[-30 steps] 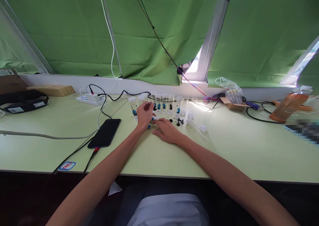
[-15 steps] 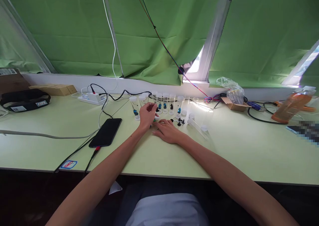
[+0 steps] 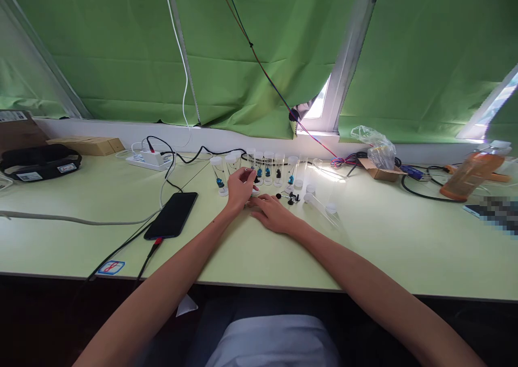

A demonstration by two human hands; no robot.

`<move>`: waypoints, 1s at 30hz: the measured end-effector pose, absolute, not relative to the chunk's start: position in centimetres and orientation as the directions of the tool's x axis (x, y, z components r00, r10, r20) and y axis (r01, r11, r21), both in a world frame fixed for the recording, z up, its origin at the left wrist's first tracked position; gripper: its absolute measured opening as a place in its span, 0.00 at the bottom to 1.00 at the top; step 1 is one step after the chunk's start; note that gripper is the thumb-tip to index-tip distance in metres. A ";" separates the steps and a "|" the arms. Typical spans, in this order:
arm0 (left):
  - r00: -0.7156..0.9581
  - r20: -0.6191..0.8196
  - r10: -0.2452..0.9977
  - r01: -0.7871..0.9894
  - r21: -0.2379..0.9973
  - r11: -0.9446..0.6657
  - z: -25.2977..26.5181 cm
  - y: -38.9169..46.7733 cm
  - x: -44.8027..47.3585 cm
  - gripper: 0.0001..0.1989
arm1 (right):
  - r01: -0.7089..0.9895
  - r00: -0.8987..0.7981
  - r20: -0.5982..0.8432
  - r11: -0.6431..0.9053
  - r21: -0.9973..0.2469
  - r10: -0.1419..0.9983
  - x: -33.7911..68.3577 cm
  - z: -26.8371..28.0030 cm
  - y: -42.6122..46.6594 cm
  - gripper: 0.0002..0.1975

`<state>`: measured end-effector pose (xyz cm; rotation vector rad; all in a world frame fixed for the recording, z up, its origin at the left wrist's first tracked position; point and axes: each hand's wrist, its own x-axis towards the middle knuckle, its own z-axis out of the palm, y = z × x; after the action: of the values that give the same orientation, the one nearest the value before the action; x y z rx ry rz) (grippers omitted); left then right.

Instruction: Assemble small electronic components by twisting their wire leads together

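Note:
My left hand [image 3: 240,189] is closed in a pinch, thumb and fingertips together at a small dark piece too tiny to name. Low against the table, my right hand [image 3: 272,212] reaches in from the right with its fingertips curled together just below the left ones; whatever they grip is hidden. Part of a white round cap [image 3: 255,191] shows between the hands. Behind them stand several clear tubes [image 3: 279,168] on white caps, with blue or black pieces on thin stems inside. Small black parts [image 3: 290,197] lie beside my right hand.
To the right lie an overturned clear tube [image 3: 321,208] and loose white caps [image 3: 311,188]. A black phone [image 3: 171,215] with a cable rests on the left. Further right are a small cardboard box [image 3: 382,170] with a plastic bag and an orange drink bottle [image 3: 475,172].
The right fingers have shifted slightly, and a green bit seen beneath them before is now covered. My left hand has barely moved. The tubes stand as before.

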<state>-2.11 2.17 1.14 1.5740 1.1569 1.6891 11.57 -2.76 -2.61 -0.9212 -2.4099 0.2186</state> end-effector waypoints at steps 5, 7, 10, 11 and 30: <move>-0.153 0.497 0.854 0.156 0.866 -0.475 1.0 2.2 -2.1 0.10 | 0.529 -0.604 0.441 0.748 -0.400 0.664 11.6 -2.4 -3.0 0.18; -0.147 0.496 0.856 0.165 0.866 -0.473 1.0 2.1 -2.1 0.10 | 0.525 -0.594 0.440 0.740 -0.422 0.673 11.6 -2.2 -3.1 0.18; -0.138 0.493 0.859 0.178 0.866 -0.468 1.0 2.1 -2.2 0.10 | 0.505 -0.583 0.449 0.735 -0.453 0.677 11.5 -1.9 -3.2 0.19; -0.136 0.491 0.860 0.180 0.866 -0.466 1.0 2.1 -2.2 0.10 | 0.498 -0.578 0.453 0.733 -0.463 0.679 11.5 -1.9 -3.2 0.19; -0.119 0.507 0.853 0.194 0.855 -0.481 1.0 2.0 -2.0 0.09 | 0.451 -0.421 0.488 0.643 -0.619 0.765 11.1 -2.6 -2.6 0.16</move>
<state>-1.97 2.00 1.00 1.6340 1.1637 1.6459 11.10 -2.57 -2.59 -0.9441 -2.0808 0.5124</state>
